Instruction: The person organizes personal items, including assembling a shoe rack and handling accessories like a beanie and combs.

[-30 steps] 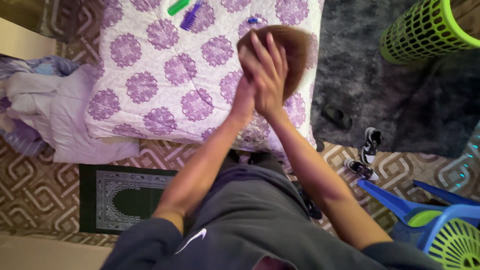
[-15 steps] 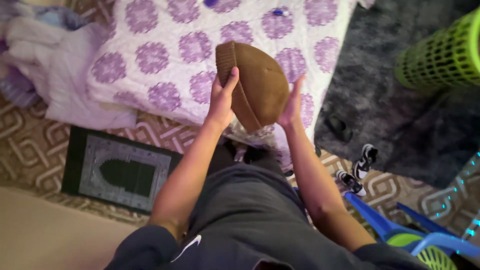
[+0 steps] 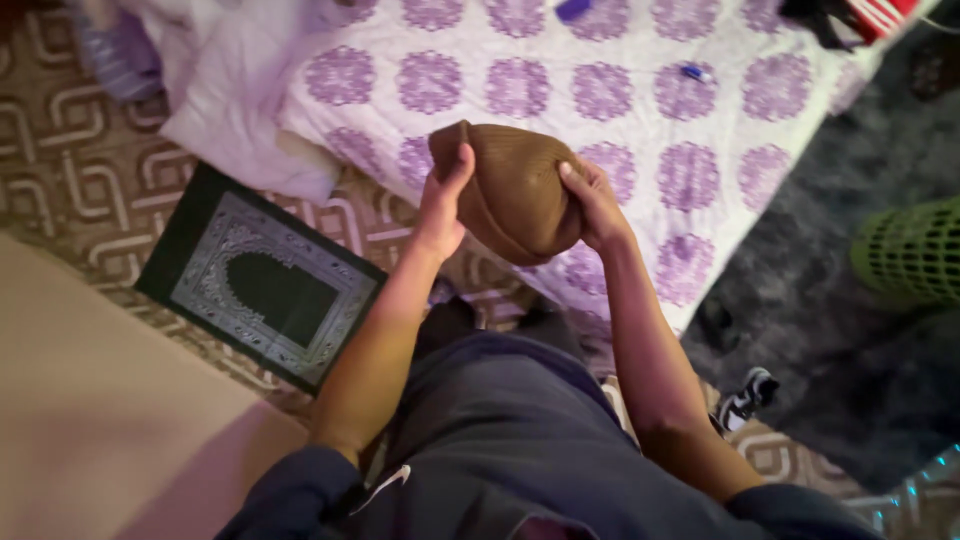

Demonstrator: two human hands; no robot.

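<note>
While gripped by left hand (image 3: pixel 441 212) and right hand (image 3: pixel 597 203), brown cap (image 3: pixel 512 190) over bedspread edge (image 3: pixel 640 300).

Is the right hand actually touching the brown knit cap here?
Touching. The head view shows the right hand with its fingers pressed against the side of the brown knit cap, no gap visible; the left hand grips the opposite side.

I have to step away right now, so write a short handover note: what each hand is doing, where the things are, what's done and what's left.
Left hand: grips the left edge of the brown knit cap, thumb on top.
Right hand: grips the cap's right side, fingers curled over it.
Cap: in the air between both hands, above the edge of the purple-patterned bedspread.
Nearby: dark prayer mat on the patterned floor at left, green basket at right.
Done: cap is off the bed and in both hands.
Left: cap is not set down anywhere.
</note>
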